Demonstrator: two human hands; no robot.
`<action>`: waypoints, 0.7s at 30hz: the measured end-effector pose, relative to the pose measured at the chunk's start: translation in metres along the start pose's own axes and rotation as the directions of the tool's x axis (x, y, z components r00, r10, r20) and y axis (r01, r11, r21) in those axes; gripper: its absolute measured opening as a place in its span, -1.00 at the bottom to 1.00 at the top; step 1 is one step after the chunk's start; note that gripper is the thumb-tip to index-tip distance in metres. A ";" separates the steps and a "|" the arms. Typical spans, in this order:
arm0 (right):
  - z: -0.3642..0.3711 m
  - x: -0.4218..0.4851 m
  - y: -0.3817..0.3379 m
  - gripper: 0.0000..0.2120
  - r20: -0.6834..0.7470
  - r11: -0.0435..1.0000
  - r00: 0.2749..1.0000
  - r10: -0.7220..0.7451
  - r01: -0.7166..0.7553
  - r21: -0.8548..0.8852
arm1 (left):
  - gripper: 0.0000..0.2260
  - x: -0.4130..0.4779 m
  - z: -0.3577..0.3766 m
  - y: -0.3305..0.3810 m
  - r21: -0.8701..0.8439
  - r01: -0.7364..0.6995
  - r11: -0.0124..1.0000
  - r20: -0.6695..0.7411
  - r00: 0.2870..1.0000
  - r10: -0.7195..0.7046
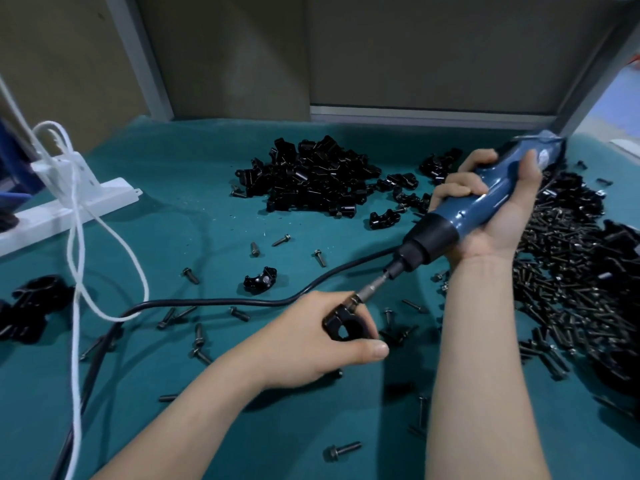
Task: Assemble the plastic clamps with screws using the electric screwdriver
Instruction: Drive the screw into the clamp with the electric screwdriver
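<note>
Fingers (369, 349) of the left hand (304, 344) curl round a glossy black plastic clamp (343, 327) near the middle of the teal-clothed table (180, 209). The right hand (498, 213) grips the smooth blue electric screwdriver (467, 207), its metal bit (372, 289) slanting onto the clamp's top. Dark screws (239, 313) lie scattered around; a heaped clamp pile (311, 178) sits beyond. Bare cloth opens at the near edge.

left hand (304, 341): bare; thumbnail (381, 350) short, neatly trimmed, rounded at the tip.
right hand (502, 216): bare; fine crease lines across the wrist.
left forearm (194, 410): bare from wrist to the lower frame edge, slim.
right forearm (485, 358): bare, smooth, uncovered down to the lower edge.
</note>
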State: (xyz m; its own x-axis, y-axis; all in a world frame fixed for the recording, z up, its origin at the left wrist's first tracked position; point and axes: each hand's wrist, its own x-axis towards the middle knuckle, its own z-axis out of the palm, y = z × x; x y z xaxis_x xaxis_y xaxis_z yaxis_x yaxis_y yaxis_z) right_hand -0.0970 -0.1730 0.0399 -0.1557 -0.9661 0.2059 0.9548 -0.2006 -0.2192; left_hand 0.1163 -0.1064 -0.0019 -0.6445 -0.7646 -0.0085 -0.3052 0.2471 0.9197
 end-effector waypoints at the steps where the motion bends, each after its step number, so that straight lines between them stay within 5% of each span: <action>1: -0.003 0.000 0.002 -0.75 -0.029 1.000 1.000 0.000 0.000 0.006 | -0.89 0.000 0.002 -0.002 -0.001 0.019 1.000 -0.006 1.000 -0.019; 6: -0.012 0.003 0.010 -0.74 -0.102 0.999 0.994 0.043 -0.043 -0.001 | -0.71 0.004 0.013 -0.005 0.047 0.081 0.996 -0.082 0.994 -0.077; 21: -0.023 0.003 0.000 -0.77 -0.161 0.999 0.986 -0.039 0.034 -0.033 | -0.72 0.003 0.007 -0.008 0.063 0.069 0.996 -0.201 0.978 -0.055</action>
State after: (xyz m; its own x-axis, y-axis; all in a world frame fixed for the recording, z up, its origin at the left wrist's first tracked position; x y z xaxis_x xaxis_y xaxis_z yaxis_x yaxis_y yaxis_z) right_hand -0.1032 -0.1793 0.0186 -0.2315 -0.9711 0.0580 0.9401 -0.2387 -0.2434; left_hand 0.1121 -0.1061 -0.0119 -0.4729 -0.8809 0.0195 -0.3928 0.2305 0.8902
